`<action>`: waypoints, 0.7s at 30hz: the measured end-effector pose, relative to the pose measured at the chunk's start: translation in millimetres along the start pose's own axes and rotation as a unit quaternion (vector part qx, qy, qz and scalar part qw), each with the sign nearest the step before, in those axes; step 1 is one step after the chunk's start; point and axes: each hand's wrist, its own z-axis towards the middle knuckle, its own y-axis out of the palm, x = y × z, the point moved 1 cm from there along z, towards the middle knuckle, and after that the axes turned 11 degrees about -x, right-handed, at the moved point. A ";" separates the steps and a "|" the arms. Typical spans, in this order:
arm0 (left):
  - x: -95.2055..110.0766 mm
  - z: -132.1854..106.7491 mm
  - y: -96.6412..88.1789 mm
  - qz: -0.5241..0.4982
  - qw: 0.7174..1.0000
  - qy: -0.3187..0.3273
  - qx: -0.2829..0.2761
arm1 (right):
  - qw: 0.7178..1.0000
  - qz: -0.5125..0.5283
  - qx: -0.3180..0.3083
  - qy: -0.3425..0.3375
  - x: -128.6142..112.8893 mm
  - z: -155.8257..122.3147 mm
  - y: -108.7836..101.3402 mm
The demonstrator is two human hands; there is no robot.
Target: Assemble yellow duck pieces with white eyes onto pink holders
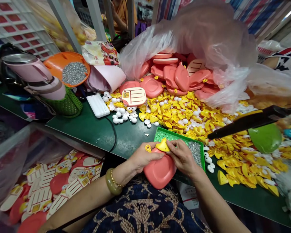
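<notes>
My left hand [145, 157] grips a coral-pink plastic toy body [160, 170] by its upper edge, close above my lap. A small yellow ring [148, 148] stands out by that hand's fingers. Pinched in my right hand [182, 156] is a yellow plastic beak-like piece [162, 145], held against the top of the pink body. Just beyond my hands lies a green tray [159, 133] holding many small screws [195, 152]. A black-handled tool [252, 121], its full shape unclear, reaches in from the right above the yellow pieces.
Yellow pieces [184, 111] and white eye-like parts [122, 115] cover much of the green table [92, 132]. Pink bodies [171, 77] spill from a clear bag [191, 32]. An orange bowl [53, 61], a white power bank [98, 105] and a pink tumbler [31, 69] stand left. Assembled toys [50, 184] fill a lower bag.
</notes>
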 end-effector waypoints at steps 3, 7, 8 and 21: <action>1.2 -2.4 3.4 0.033 0.999 0.015 0.002 | 0.999 -0.021 -0.024 -0.004 -2.3 -4.1 -3.1; 1.9 -4.6 6.0 0.094 0.995 0.038 0.006 | 1.000 -0.016 -0.016 0.002 -7.3 -6.9 -3.1; 2.0 -5.2 6.3 0.110 0.993 0.046 0.005 | 1.000 -0.007 -0.009 0.005 -8.5 -7.2 -2.5; 7.0 -14.4 15.6 0.281 0.952 0.107 0.057 | 0.915 0.358 0.080 0.165 -15.6 -5.1 -3.2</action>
